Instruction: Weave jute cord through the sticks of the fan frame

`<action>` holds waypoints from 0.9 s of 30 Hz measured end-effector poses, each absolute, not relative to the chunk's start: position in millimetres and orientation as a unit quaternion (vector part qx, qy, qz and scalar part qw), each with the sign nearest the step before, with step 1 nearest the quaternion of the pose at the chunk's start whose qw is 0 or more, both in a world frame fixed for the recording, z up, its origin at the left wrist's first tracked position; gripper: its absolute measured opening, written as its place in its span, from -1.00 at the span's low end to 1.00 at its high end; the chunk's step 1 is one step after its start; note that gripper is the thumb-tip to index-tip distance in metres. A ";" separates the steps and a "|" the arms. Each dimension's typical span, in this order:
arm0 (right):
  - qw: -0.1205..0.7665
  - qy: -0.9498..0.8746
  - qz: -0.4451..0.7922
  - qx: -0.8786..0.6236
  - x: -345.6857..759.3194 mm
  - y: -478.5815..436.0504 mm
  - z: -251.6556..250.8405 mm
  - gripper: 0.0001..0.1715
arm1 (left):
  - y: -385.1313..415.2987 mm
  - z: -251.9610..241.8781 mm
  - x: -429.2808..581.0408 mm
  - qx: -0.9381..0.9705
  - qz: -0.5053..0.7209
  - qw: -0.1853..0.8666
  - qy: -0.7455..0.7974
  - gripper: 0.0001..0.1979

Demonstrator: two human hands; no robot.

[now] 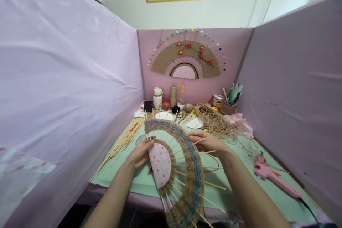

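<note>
Our bare forearms [113,194] slant inward from below; our left hand [141,154] holds a closed grip; our right hand [207,143], slightly higher, curls its fingers [196,134].

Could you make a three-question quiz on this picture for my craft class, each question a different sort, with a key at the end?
1. Multiple choice: where does the left hand hold the woven fan?
A) on the blue stripe
B) by the upper end of the spotted half-circle
C) by the outer stick tips

2. True or false: the pink glue gun lies to the right of the right hand.

3. Fill the gap: the fan on the back panel is decorated with red ____.

Key:
1. B
2. True
3. flowers
</note>
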State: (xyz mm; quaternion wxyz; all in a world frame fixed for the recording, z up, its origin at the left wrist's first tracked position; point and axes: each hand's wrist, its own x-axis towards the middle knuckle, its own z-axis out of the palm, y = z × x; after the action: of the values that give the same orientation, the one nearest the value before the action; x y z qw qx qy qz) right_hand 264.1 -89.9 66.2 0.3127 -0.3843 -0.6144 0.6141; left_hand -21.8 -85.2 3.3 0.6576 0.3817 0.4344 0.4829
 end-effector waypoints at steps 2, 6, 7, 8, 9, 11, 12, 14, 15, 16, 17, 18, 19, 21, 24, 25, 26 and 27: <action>0.309 -0.594 0.641 -0.375 267.5 -91.0 66.0 -0.52 | -86.9 1.8 -24.2 0.373 0.419 0.728 0.395 -0.53; 0.325 -0.576 0.646 -0.381 268.1 -94.0 66.8 -0.50 | -84.8 -3.1 -28.7 0.371 0.373 0.755 0.391 -0.65; 0.345 -0.569 0.638 -0.386 267.6 -94.1 68.0 -0.50 | -82.4 -1.5 -28.7 0.375 0.383 0.747 0.394 -0.68; 0.371 -0.560 0.627 -0.393 267.3 -93.7 69.8 -0.50 | -79.0 2.1 -28.3 0.381 0.394 0.737 0.395 -0.70; 0.401 -0.550 0.614 -0.400 267.4 -93.0 72.4 -0.50 | -74.4 7.8 -27.6 0.391 0.403 0.728 0.394 -0.71; 0.454 -0.532 0.584 -0.412 269.7 -91.0 79.7 -0.50 | -62.3 23.7 -25.5 0.411 0.414 0.713 0.390 -0.72; 0.474 -0.529 0.568 -0.416 271.9 -90.3 84.0 -0.50 | -55.3 32.9 -24.3 0.418 0.418 0.708 0.387 -0.72; 0.500 -0.532 0.536 -0.423 278.2 -90.4 92.9 -0.52 | -41.2 50.2 -22.1 0.428 0.417 0.703 0.386 -0.74; 0.511 -0.534 0.520 -0.428 281.7 -91.2 97.0 -0.53 | -34.8 57.2 -21.3 0.431 0.412 0.702 0.389 -0.76; 0.521 -0.535 0.505 -0.433 285.3 -92.3 100.6 -0.54 | -29.4 62.3 -21.0 0.434 0.406 0.702 0.393 -0.78; 0.530 -0.535 0.490 -0.440 288.6 -93.4 103.7 -0.54 | -24.9 65.5 -21.2 0.436 0.400 0.703 0.394 -0.79; 0.537 -0.534 0.476 -0.448 291.5 -94.5 106.1 -0.54 | -21.5 66.7 -21.9 0.436 0.397 0.705 0.395 -0.80; 0.542 -0.534 0.463 -0.456 293.6 -95.3 108.1 -0.54 | -19.1 66.1 -23.1 0.433 0.397 0.708 0.392 -0.80; 0.548 -0.537 0.430 -0.476 295.2 -96.0 110.7 -0.55 | -16.4 61.1 -27.1 0.423 0.403 0.714 0.385 -0.80; 0.555 -0.559 0.340 -0.514 289.8 -97.5 113.5 -0.56 | -15.5 51.5 -34.8 0.422 0.418 0.712 0.374 -0.81; 0.556 -0.570 0.295 -0.527 286.3 -99.0 114.4 -0.56 | -15.6 49.4 -37.4 0.425 0.424 0.709 0.369 -0.81; 0.555 -0.583 0.249 -0.539 282.2 -101.1 115.4 -0.57 | -15.6 48.0 -39.8 0.427 0.431 0.707 0.363 -0.81; 0.554 -0.593 0.205 -0.547 278.1 -103.9 116.2 -0.58 | -15.6 47.4 -41.8 0.427 0.438 0.706 0.357 -0.80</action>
State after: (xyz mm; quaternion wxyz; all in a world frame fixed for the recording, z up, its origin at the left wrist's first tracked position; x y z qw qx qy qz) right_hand 278.1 -103.9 116.2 0.5535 -0.5471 -0.5934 0.2051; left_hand -41.8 -15.6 47.4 0.7058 0.4273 0.3568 0.4382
